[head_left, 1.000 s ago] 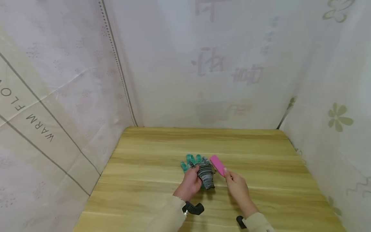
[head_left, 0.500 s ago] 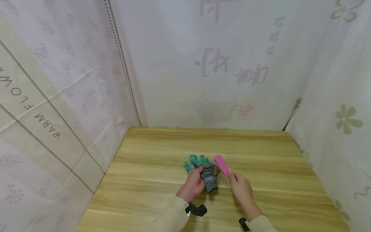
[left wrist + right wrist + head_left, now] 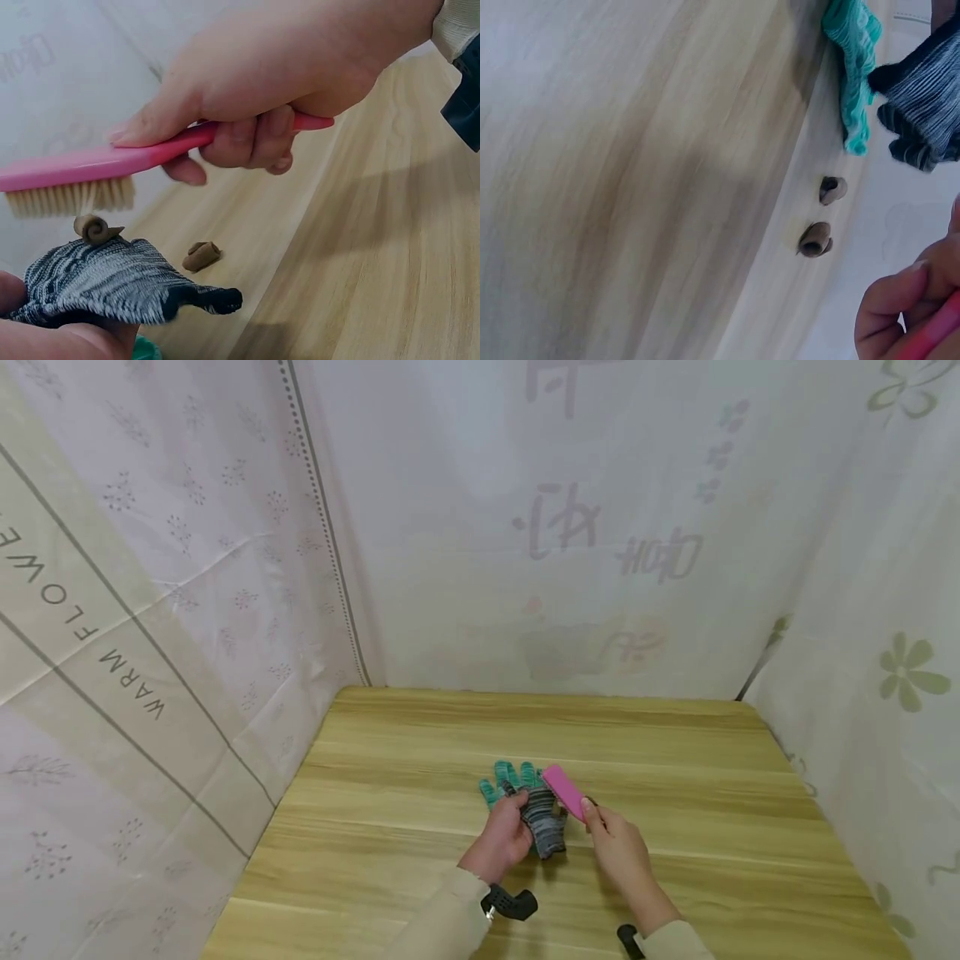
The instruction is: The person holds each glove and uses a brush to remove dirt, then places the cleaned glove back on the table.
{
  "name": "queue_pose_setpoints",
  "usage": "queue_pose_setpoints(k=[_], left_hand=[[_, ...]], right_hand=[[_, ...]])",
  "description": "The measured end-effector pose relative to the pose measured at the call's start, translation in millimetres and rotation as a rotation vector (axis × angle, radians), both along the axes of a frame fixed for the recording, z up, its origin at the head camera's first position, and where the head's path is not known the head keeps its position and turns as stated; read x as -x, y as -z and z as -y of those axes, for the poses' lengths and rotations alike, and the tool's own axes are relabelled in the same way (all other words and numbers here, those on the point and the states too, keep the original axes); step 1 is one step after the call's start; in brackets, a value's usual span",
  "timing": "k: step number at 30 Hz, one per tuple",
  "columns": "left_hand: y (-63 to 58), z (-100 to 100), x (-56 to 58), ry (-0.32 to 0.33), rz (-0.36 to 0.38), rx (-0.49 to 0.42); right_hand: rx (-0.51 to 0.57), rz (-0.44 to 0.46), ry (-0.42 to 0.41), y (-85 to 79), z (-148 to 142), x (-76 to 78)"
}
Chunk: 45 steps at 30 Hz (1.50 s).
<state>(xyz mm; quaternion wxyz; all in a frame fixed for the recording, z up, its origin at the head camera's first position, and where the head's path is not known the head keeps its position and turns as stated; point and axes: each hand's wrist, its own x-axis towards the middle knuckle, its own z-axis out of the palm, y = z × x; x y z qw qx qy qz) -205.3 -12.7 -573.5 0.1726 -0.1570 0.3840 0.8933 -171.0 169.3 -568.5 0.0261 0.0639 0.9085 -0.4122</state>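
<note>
My left hand (image 3: 501, 837) grips a grey and black striped knit glove (image 3: 543, 822) by its left side, thumb on top. In the left wrist view, a curled brown piece (image 3: 94, 227) sits on the glove's upper edge, right under the pale bristles (image 3: 71, 196) of a pink brush (image 3: 82, 165). My right hand (image 3: 618, 852) holds that brush by its handle, bristles facing down. A green knit glove (image 3: 506, 772) lies behind and below the grey one, partly covered by it.
On the wooden table (image 3: 390, 735) lie two more brown curled pieces, a nearer curl (image 3: 815, 240) and a smaller curl (image 3: 832, 189), close to the green glove in the right wrist view. Printed fabric (image 3: 465, 527) hangs around the table's back and sides.
The brush has swung left and now overlaps the glove's right edge. Half a second ago it was farther right, with a brown piece showing on the glove. The head view has shifted slightly.
</note>
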Motion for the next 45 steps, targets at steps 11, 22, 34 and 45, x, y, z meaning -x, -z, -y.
queue_pose_setpoints(k=[11,22,34,45], left_hand=[[1.6,0.9,1.4,0.02,-0.007,-0.027],[6.5,-2.1,4.8,0.007,0.011,-0.016],[7.8,9.3,3.3,-0.007,0.01,-0.008],[8.8,-1.2,0.8,0.035,0.016,0.0]], right_hand=[[0.006,0.012,0.046,10.7,-13.5,-1.2],[-0.027,0.04,0.064,15.9,-20.7,-4.3],[-0.01,0.022,0.097,20.4,-23.3,-4.7],[0.08,-0.045,-0.023,0.9,6.3,-8.9]])
